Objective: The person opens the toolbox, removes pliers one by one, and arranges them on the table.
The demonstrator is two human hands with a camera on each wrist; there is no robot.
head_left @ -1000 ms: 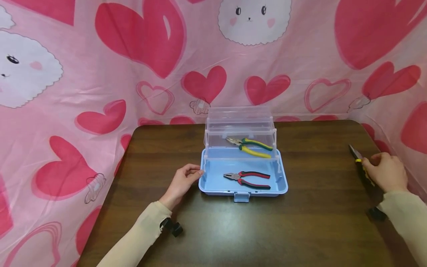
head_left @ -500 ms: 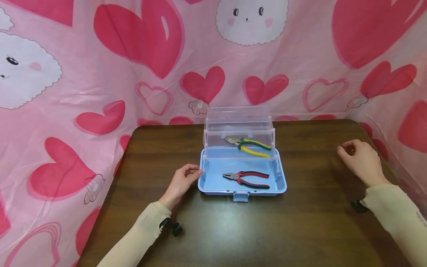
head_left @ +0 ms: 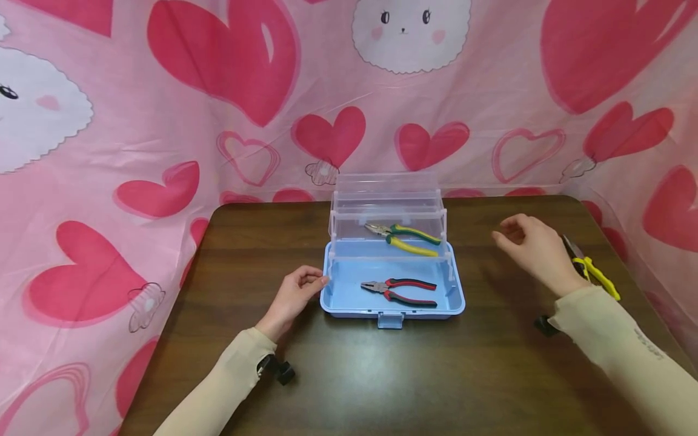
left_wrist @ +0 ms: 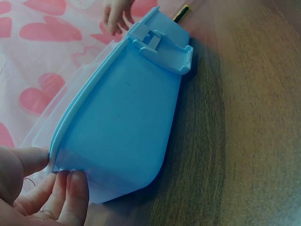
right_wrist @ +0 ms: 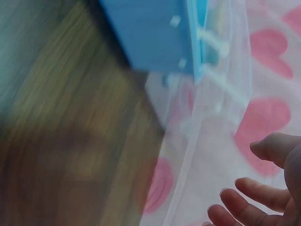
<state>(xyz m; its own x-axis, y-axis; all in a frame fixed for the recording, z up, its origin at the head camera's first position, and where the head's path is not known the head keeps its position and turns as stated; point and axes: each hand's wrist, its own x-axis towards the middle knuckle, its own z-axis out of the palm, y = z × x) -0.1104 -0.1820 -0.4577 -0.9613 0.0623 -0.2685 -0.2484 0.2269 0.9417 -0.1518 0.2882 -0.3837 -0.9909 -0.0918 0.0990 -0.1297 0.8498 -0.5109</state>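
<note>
A light blue toolbox (head_left: 332, 306) stands with its clear lid and tray raised. Inside its base are pliers with red and black handles (head_left: 400, 292); pliers with yellow and green handles (head_left: 414, 240) lie in the raised clear tray (head_left: 349, 239). My left hand (head_left: 294, 293) pinches the left rim, thumb above and fingertips under the edge in the left wrist view. Right of the box, my right hand (head_left: 531, 248) is above the table, holding nothing, its fingers loosely bent. Behind its wrist lie pliers with yellow and black handles (head_left: 597, 275), partly hidden.
The brown wooden table (head_left: 414, 375) carries the box near its back edge. A pink cloth with hearts (head_left: 251, 79) hangs behind and along both sides. In the right wrist view the table is blurred.
My right hand has left the yellow and black pliers lying on the table and moved left toward the toolbox. The left hand keeps its place on the rim.
</note>
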